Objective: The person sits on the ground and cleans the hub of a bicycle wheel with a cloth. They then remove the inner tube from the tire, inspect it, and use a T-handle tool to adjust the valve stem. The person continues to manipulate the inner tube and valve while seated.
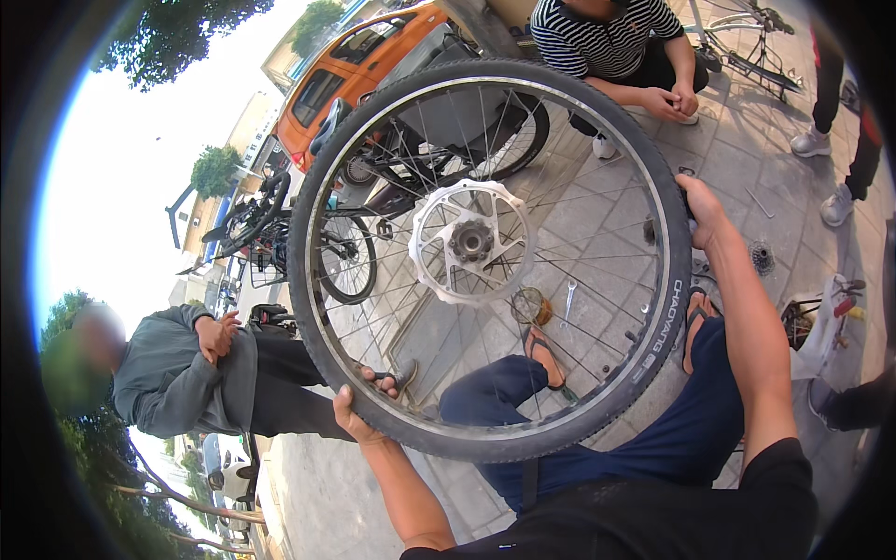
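A bicycle wheel with a black knobbly tyre and thin spokes is held up in front of me, its side facing me. Around its hub sits a large silver brake disc. My left hand grips the tyre at its lower left, fingers wrapped over the rim. On the right side, my right hand is closed round the tyre's outer edge, its fingertips partly hidden behind it. The spokes overlap my knees and the paving behind.
A spanner and an amber round container lie on the paving beyond the wheel. A sprocket cassette lies to the right. One person crouches ahead; another stands at left. Parked bicycles and an orange vehicle stand behind.
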A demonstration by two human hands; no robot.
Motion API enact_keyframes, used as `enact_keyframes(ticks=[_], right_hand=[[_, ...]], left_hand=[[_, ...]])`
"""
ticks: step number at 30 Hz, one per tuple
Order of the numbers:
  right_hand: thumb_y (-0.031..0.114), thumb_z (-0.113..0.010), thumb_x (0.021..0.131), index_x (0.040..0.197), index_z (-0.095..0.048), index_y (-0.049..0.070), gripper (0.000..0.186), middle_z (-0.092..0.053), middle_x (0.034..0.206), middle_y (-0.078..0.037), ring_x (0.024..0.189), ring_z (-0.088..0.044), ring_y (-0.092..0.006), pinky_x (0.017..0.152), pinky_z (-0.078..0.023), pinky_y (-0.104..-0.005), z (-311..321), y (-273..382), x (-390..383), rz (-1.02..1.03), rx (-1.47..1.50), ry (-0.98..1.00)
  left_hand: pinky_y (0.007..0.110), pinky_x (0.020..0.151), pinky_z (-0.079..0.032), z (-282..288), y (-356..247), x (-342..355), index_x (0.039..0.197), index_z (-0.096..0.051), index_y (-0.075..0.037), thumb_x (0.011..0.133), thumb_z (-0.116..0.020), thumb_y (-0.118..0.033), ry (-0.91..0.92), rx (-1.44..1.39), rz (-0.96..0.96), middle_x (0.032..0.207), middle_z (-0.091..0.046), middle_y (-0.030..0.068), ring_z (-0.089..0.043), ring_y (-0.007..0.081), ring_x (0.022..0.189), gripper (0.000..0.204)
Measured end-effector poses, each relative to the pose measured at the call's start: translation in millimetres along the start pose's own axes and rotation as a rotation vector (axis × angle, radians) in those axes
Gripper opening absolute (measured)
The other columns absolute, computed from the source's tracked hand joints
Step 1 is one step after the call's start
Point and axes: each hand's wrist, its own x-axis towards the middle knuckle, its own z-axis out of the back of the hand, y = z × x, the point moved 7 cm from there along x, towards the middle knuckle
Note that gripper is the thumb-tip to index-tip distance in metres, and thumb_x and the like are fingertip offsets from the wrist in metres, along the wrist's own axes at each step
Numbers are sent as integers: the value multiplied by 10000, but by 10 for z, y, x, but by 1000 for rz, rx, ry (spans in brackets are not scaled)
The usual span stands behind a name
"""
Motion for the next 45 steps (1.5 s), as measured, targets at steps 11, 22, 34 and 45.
enact_keyframes(ticks=[11, 22, 34, 45], right_hand=[[303, -437, 1037, 938, -721, 43, 398, -725, 752, -106, 576, -679, -241, 577, -594, -431, 97, -44, 11, -42, -39, -35], [269, -521, 1004, 950, -695, 22, 307, -702, 792, -105, 615, -660, -238, 582, -552, -419, 342, -92, 320, 89, -79, -162], [340, -656, 961, 1028, -668, -36, 383, -679, 863, -36, 744, -596, -129, 672, -482, -316, 605, 415, 275, 503, -509, -537], [346, -684, 964, 1029, -688, -9, 361, -693, 872, -35, 736, -623, -123, 642, -491, -312, 470, 523, 159, 577, -588, -473]], left_hand=[[461, 675, -641, 76, 19, -30, 1137, -622, 20, 924, -630, -387, -137, 106, 33, 986, -688, 123, -746, 313, 787, 459], [412, 649, -650, -199, -37, -38, 1190, -574, 51, 972, -577, -412, -13, 78, -78, 1037, -680, 162, -739, 285, 746, 511], [346, 678, -638, -1599, 1082, 328, 1210, -547, 28, 902, -769, -157, 19, 652, 2, 1005, -693, 164, -704, 214, 728, 421], [345, 529, -589, -2225, 1630, 922, 1100, -552, 36, 930, -759, -204, 87, 723, 113, 857, -677, 147, -724, 249, 635, 360]])
